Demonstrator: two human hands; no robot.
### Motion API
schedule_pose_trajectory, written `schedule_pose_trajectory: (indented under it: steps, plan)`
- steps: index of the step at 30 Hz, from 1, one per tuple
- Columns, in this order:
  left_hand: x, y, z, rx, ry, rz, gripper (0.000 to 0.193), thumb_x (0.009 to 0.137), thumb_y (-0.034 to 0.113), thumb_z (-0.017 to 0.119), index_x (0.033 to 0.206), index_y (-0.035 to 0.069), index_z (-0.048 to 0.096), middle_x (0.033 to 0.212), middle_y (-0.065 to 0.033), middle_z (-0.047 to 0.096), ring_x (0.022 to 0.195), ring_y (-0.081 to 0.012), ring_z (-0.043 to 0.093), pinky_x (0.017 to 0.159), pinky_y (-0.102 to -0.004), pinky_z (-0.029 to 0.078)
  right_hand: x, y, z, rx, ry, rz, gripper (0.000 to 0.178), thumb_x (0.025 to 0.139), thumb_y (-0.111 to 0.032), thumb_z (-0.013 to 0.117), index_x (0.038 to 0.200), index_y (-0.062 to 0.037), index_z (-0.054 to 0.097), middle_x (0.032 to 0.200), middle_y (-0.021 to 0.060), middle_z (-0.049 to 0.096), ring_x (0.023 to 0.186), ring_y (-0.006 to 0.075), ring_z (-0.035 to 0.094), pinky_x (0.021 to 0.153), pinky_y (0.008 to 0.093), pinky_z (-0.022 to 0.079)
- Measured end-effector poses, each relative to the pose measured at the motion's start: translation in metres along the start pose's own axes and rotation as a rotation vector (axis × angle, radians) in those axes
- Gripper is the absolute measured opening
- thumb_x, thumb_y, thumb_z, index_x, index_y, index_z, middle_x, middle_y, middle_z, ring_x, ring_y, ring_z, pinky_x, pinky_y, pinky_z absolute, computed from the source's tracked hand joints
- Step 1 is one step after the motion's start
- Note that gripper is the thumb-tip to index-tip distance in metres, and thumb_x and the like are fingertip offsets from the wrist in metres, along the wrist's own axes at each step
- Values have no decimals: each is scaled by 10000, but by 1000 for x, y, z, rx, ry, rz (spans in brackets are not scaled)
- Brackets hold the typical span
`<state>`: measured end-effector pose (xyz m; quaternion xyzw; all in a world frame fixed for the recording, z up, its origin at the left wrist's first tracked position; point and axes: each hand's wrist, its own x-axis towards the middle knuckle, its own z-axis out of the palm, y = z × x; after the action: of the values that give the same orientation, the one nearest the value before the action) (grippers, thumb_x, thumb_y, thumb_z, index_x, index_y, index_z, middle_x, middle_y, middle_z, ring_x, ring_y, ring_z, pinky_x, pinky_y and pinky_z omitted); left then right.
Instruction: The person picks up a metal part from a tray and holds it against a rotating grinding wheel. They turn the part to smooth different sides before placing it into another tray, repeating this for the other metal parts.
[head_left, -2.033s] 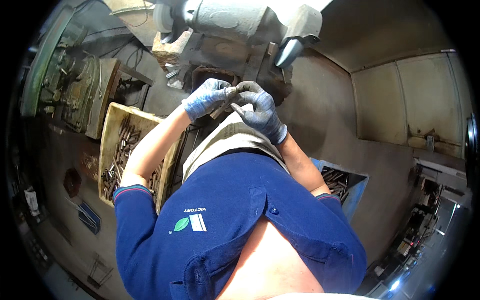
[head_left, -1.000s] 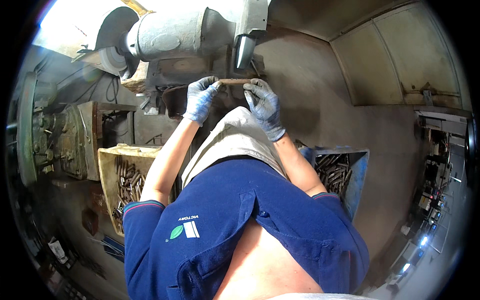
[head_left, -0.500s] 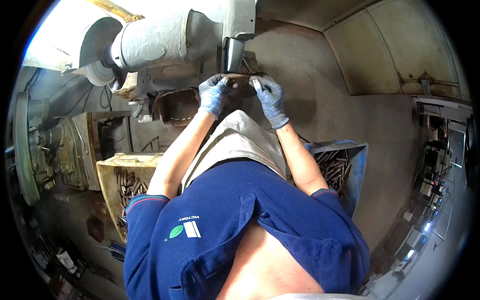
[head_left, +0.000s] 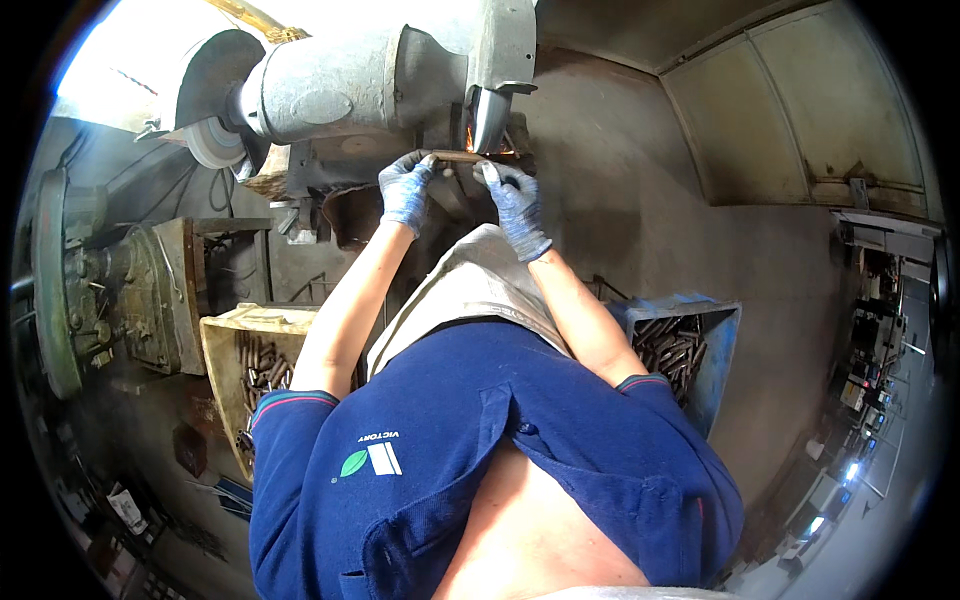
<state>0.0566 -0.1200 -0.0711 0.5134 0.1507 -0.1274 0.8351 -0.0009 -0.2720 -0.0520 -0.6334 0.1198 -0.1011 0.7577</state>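
Note:
A slim brownish metal rod (head_left: 459, 156) lies crosswise between my gloved hands. My left hand (head_left: 406, 190) pinches its left end; my right hand (head_left: 513, 203) grips the right end. Both gloves are blue-grey with darker fingers. The rod meets the lower part of the bench grinder's right wheel (head_left: 489, 120), and orange sparks (head_left: 469, 138) show at that spot. The grey grinder body (head_left: 330, 85) reaches leftward to a second, pale wheel (head_left: 214, 143) under a round guard. The rod's exact contact edge is partly hidden.
A yellowish crate (head_left: 222, 345) of metal pieces stands at my left, a blue crate (head_left: 722, 350) of similar pieces at my right. Green machinery (head_left: 130, 290) fills the far left. Metal panels (head_left: 800, 110) rise at the upper right. Shelving (head_left: 850, 400) lines the right edge.
Both hands have moved left and the rod now touches the right wheel, where sparks have appeared. The whole view has shifted slightly.

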Motion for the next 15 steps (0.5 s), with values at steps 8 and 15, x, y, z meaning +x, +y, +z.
schedule_pose_trajectory:
  steps: [8, 15]
  plan:
    - [-6, -9, 30, 200, -8, -23, 89, 868, 34, 595, 897, -28, 653, 782, -73, 666, 664, -133, 627, 610, -248, 512, 3, 1, -36, -22, 20, 74, 198, 886, -161, 622, 844, 27, 669, 846, 68, 639, 828, 163, 628, 829, 296, 515]
    - [-8, -8, 38, 91, -29, -76, 98, 878, 36, 583, 911, -27, 650, 790, -69, 662, 658, -132, 611, 615, -247, 497, 1, 1, -37, 8, 61, 88, 192, 880, -173, 630, 868, 13, 673, 874, 97, 658, 852, 184, 635, 832, 305, 520]
